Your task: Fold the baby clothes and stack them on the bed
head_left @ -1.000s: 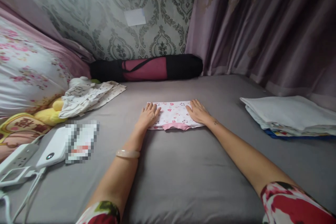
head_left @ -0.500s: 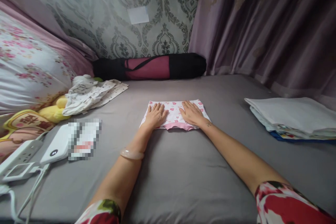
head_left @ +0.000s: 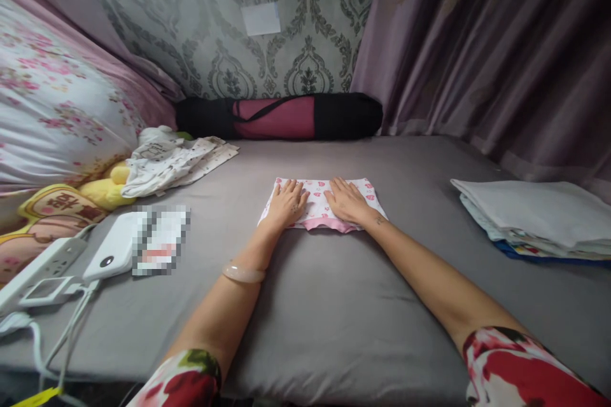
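Mid-bed, in front of the wearer, the folded garment (head_left: 317, 208) is lying flat on the grey sheet (head_left: 334, 305), white with pink print, its pink trim (head_left: 334, 224) facing the wearer. Left hand (head_left: 287, 203) is resting palm down on its left part, right hand (head_left: 351, 201) on its right part; a strip of print is showing between them. Grip, both sides: fingers extended, slightly spread, nothing pinched; palms are bearing on cloth only.

Step in hand, my read: pressing the fold flat. Next move, I'd say, is calling for a clean palm lift-off, no dragging, or fingertips working under an edge; thin cloth could be rucking up otherwise.

Further out: folded stack (head_left: 539, 206) is sitting well apart to the right. Left side, power bank (head_left: 117, 245) is lying near the power strip (head_left: 48, 267); printed white cloth (head_left: 176, 165) is lying beyond, beside a yellow plush (head_left: 105, 191). Black-and-maroon bag (head_left: 277, 117) is lying along the patterned wall (head_left: 205, 38).
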Tool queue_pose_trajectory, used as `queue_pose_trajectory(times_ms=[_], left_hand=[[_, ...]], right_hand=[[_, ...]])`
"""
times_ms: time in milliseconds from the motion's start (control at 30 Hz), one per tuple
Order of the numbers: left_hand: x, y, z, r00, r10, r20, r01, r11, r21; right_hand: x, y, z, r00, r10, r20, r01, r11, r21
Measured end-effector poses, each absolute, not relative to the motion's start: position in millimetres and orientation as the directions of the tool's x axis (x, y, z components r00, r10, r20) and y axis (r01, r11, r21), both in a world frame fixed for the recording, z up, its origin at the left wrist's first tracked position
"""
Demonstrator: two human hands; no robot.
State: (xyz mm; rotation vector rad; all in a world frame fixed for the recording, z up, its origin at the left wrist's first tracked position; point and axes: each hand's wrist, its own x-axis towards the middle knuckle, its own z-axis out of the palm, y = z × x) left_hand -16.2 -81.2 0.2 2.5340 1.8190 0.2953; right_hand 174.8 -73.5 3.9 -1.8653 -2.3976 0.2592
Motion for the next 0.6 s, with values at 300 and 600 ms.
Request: queue_pose_trajectory(times_ms=[300, 600], left_hand=[[-23, -79, -6, 0.331, 0.935, 0.125, 0.931, -0.345, 0.115], [-24, -80, -5, 0.326, 0.935, 0.141, 0.929, -0.344, 0.135]], right_hand=[[150, -80, -12, -0.262, 0.965, -0.006, 0.943, 0.255, -0.213], [150, -76, -7, -0.265, 0.962, -0.065, 0.947, 0.247, -0.206]])
